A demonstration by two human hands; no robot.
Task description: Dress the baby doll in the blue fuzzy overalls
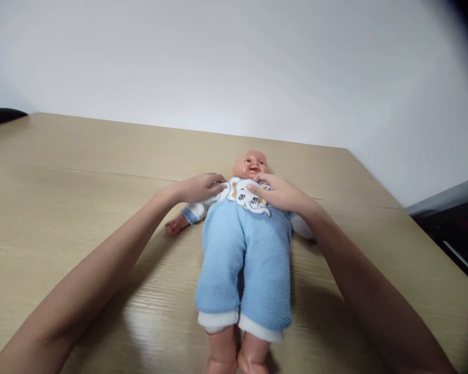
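A baby doll [253, 161] lies on its back on the table, head away from me and bare legs toward me. Its fleecy outfit [234, 249] has blue trousers, white cuffs and a white elephant patch [246, 196] on the chest. At the shoulder on the left side, my left hand [200, 188] has its thumb and fingers closed on the white cloth. My right hand [281, 192] grips the outfit near the collar, thumb over the elephant patch and fingers just below the doll's chin. The doll's other hand is hidden behind my right forearm.
The light wooden table [81, 208] stretches out on both sides of the doll, with a thin seam across it. Behind stands a pale wall [218, 67]. A dark curved object [3, 117] shows at the far left, and dark items [452, 223] stand beyond the right edge.
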